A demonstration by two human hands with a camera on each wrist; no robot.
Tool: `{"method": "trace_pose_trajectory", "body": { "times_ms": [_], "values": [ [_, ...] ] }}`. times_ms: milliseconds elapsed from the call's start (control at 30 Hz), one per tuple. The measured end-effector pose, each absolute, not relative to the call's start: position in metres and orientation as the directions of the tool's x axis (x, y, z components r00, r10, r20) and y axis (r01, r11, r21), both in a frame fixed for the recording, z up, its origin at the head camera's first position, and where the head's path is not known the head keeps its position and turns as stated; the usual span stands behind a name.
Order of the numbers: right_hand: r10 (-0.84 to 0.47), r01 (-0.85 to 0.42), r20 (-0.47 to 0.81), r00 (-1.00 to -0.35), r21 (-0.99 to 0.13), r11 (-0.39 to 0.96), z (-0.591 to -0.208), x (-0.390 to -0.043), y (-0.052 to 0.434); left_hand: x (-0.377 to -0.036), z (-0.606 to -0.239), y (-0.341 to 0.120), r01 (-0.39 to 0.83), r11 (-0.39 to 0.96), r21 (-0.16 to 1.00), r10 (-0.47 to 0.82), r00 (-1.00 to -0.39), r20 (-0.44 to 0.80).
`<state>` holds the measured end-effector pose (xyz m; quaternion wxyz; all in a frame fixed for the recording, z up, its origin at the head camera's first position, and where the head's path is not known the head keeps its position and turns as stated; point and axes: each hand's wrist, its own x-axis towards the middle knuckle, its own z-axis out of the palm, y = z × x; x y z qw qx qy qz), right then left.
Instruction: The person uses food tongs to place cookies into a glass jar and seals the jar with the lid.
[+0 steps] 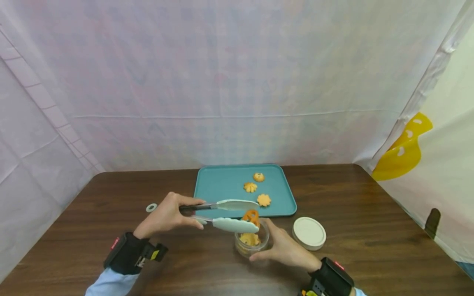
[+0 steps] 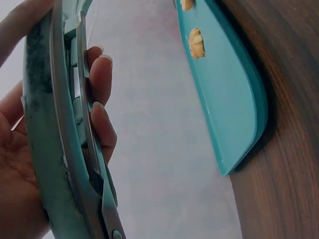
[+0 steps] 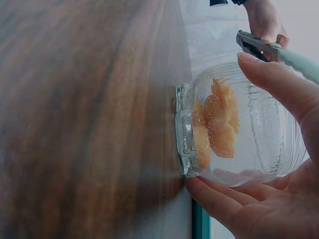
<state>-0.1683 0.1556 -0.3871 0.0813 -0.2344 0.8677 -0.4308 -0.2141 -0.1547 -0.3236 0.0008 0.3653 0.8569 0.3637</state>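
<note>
Cookie over the jar mouth, tongs doing the work

Table first: dark brown wood, taking up the whole lower half of the head view, with pale sheeting hung behind and at the sides. On it sits a teal tray at the far middle, and the tray holds three small orange cookies, lying apart from each other toward its right side.

Next down in size, the tongs: metal arms with pale tips, held sideways across the tray's near edge. The left hand has its fingers curled round the handle end, squeezing the arms together. The tips pinch an orange ring-shaped cookie, which hangs right above the jar's mouth.

The glass jar stands just in front of the tray, no lid on it, with a few more orange cookies already in the bottom. The right hand cups it from the right side, thumb and fingers wrapped round the glass.

A round white lid lies flat on the table just right of that hand. A small white ring sits left of the tray, near the left hand.
</note>
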Motion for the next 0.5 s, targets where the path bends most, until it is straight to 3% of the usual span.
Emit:
{"method": "trace_pose_trajectory", "body": {
  "times_ms": [500],
  "values": [
    [-0.459,-0.345,0.083,-0.884,-0.779,0.523,-0.389,-0.168,0.155,-0.217,-0.336,-0.148,0.639,0.418,0.646,0.688,-0.687,0.234]
  ]
}}
